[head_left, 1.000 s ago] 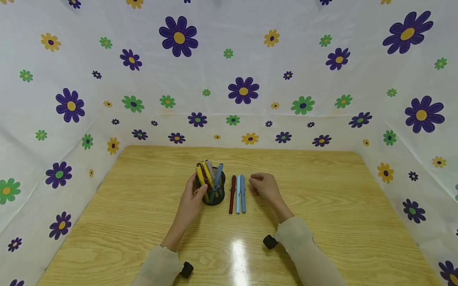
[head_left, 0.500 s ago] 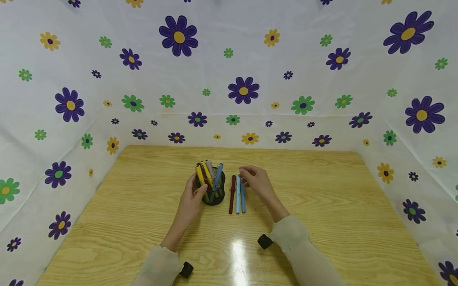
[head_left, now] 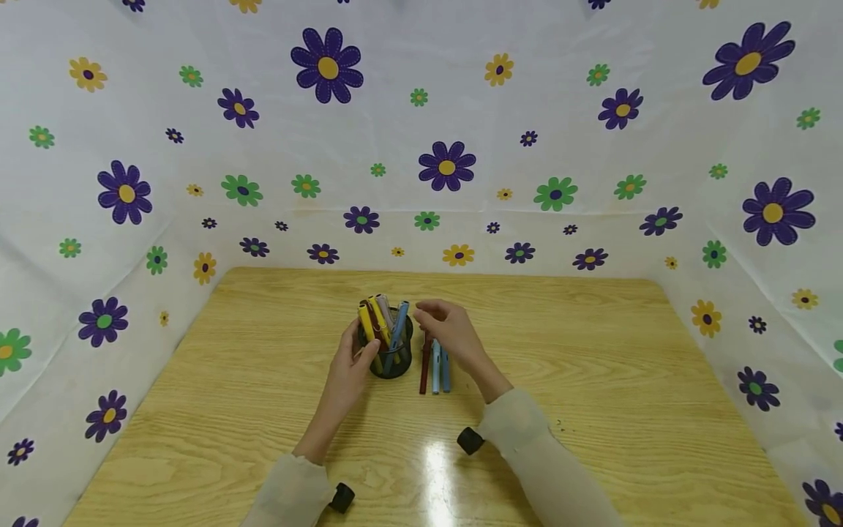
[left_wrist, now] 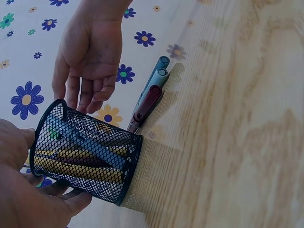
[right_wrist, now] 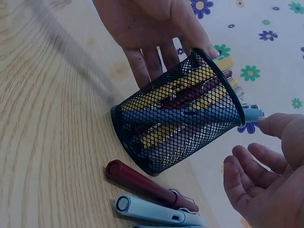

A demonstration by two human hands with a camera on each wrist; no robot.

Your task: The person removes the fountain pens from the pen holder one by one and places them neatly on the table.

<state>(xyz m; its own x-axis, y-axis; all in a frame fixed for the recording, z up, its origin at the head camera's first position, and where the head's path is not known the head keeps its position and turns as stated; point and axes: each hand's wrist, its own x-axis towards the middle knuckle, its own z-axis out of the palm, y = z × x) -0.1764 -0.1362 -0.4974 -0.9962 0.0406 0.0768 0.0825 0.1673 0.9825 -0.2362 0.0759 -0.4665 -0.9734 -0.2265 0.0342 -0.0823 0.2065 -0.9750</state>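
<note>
In the head view my left hand (head_left: 347, 362) holds the side of a black mesh pen holder (head_left: 390, 364), thumb at the near side and fingers round the far left. Yellow, dark red, grey and blue pens stand in it; the blue pen (head_left: 399, 326) leans at its right. My right hand (head_left: 451, 333) hovers just right of the rim, fingers loosely bent with nothing between them. In the right wrist view its thumb (right_wrist: 278, 126) is right at the blue pen's cap end. Below this hand lie a dark red pen (head_left: 424, 366), a light blue pen (head_left: 436, 377) and a blue pen (head_left: 446, 373), their far ends partly hidden.
The wooden table (head_left: 593, 366) carries the holder and the row of pens. A white cloth (head_left: 263, 146) printed with flowers rises behind the table and along both sides. Black wrist devices (head_left: 470, 440) stick out from both sleeves.
My right hand has moved left, from beside the row of pens, over their far ends, to the pen holder's rim. The left hand stays on the holder.
</note>
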